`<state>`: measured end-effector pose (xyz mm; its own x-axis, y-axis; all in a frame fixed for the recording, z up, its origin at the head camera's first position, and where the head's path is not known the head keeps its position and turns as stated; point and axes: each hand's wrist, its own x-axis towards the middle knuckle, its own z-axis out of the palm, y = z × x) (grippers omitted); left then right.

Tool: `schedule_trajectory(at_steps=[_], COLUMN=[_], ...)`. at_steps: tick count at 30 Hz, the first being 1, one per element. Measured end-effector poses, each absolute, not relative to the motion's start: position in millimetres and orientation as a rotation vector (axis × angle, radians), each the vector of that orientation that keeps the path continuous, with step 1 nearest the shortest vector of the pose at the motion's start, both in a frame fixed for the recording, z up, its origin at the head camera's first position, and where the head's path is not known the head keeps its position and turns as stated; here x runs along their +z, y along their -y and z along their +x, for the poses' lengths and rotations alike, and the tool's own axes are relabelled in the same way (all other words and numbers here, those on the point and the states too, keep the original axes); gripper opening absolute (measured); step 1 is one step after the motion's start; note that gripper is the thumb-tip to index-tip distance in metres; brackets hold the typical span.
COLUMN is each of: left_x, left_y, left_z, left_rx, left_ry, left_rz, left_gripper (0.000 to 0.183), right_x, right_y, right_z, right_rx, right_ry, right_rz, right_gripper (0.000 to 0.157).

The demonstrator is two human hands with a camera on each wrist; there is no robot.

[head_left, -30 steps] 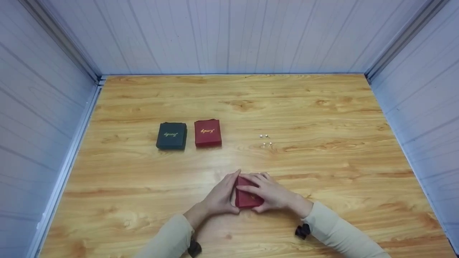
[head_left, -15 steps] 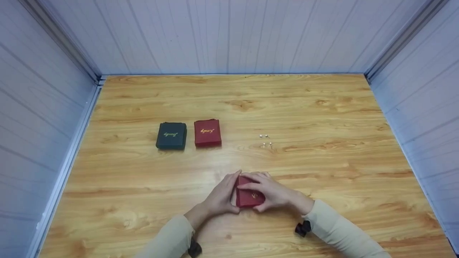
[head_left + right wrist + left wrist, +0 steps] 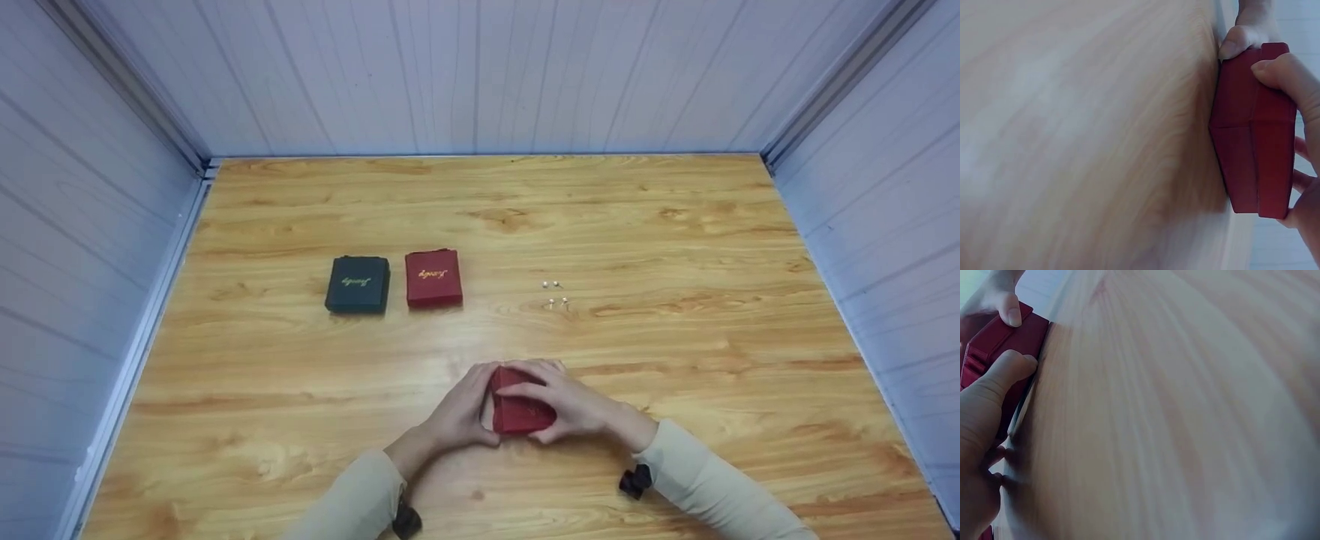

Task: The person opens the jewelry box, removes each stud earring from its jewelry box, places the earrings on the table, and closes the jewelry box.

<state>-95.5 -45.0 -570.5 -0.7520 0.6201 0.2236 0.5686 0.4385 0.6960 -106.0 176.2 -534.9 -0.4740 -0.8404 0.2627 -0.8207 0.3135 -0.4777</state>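
A small red jewelry box (image 3: pixel 517 412) lies at the near middle of the wooden table, held between two hands. My left hand (image 3: pixel 459 412) grips its left side, fingers curled at the far edge and thumb at the near one. My right hand (image 3: pixel 576 403) spans the lid from the right, thumb on the near side and one finger across the top. In the right wrist view the box (image 3: pixel 1235 146) shows a lid seated over its base, the right thumb on the lid. Left and right thumbs both press the box (image 3: pixel 1032 331) in the left wrist view.
Beyond the hands stand a dark green box (image 3: pixel 358 289) and another red box (image 3: pixel 435 279), both with gold lettering. To their right lie several tiny stud earrings (image 3: pixel 556 285). White panel walls (image 3: pixel 480 82) enclose the table's back and sides.
My left fingertips have drawn back slightly at the box's far corner. The gold mark on the lid shows less clearly now. The box and both hands stay almost in place.
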Motion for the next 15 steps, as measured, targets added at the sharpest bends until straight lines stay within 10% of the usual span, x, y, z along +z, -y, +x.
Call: schedule_trajectory(at_steps=[15], left_x=[-571.2], left_y=[46.4], left_z=[-95.1], left_rx=[1.220], left_ry=[-2.619], left_rz=[1.116], left_gripper=[0.101], right_x=[-538.2], right_y=[-179.1], right_z=[-108.4], right_rx=[-0.956], right_ry=[-2.496], right_rz=[-1.644], right_gripper=[0.078])
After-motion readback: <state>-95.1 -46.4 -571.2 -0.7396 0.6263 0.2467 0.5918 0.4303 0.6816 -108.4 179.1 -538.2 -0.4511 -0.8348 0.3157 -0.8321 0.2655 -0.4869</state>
